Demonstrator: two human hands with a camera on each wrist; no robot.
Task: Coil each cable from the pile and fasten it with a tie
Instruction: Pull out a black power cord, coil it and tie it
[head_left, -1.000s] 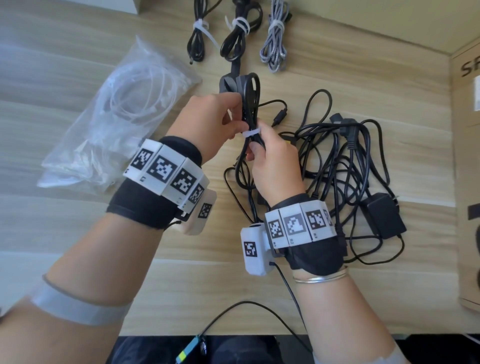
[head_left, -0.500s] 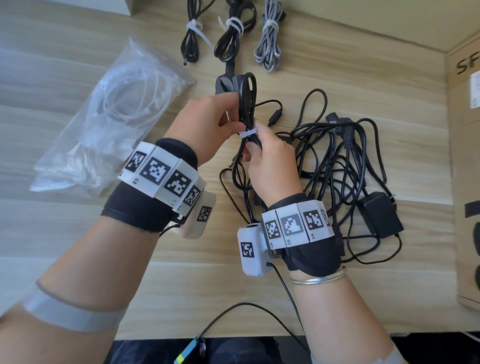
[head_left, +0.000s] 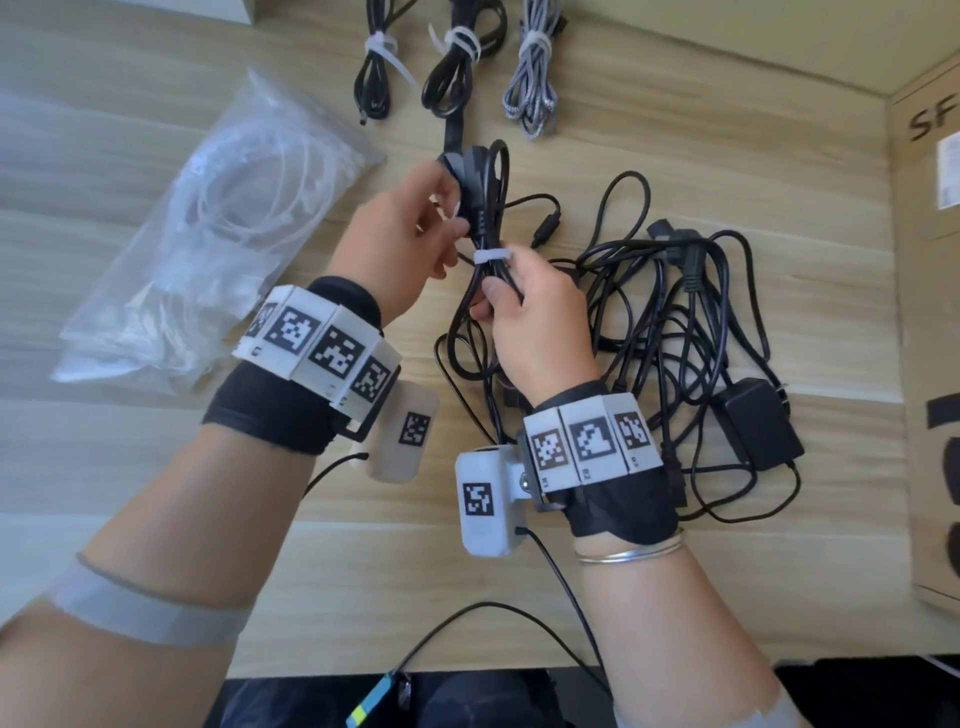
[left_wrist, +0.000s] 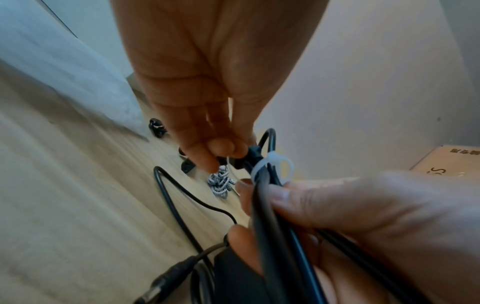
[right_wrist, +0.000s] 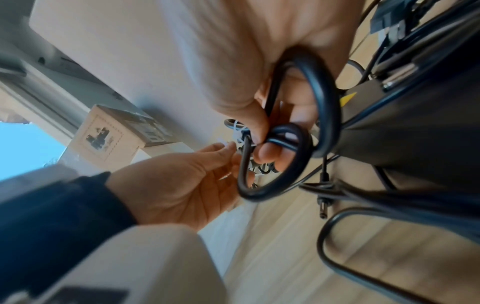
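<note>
A black cable folded into a coil (head_left: 491, 192) is held above the wooden table. A white tie (head_left: 491, 256) wraps its middle. My right hand (head_left: 498, 283) grips the coil just below the tie, and the right wrist view shows its thumb and fingers (right_wrist: 259, 142) pinching the strands. My left hand (head_left: 457, 215) is at the coil's left side and pinches the tie's thin tail. In the left wrist view the tie's loop (left_wrist: 272, 166) stands slack around the strands, beside my left fingertips (left_wrist: 223, 156). A tangled pile of black cables (head_left: 727, 322) lies under and right of my right hand.
Three tied bundles lie at the table's far edge: two black (head_left: 376, 57) (head_left: 457, 57) and one grey braided (head_left: 532, 67). A clear bag of white ties (head_left: 218, 234) lies at the left. A black power adapter (head_left: 758, 421) sits in the pile, beside a cardboard box (head_left: 930, 312).
Both hands keep their hold on the coil and the tie. My left fingers have shifted slightly up along the coil's left side.
</note>
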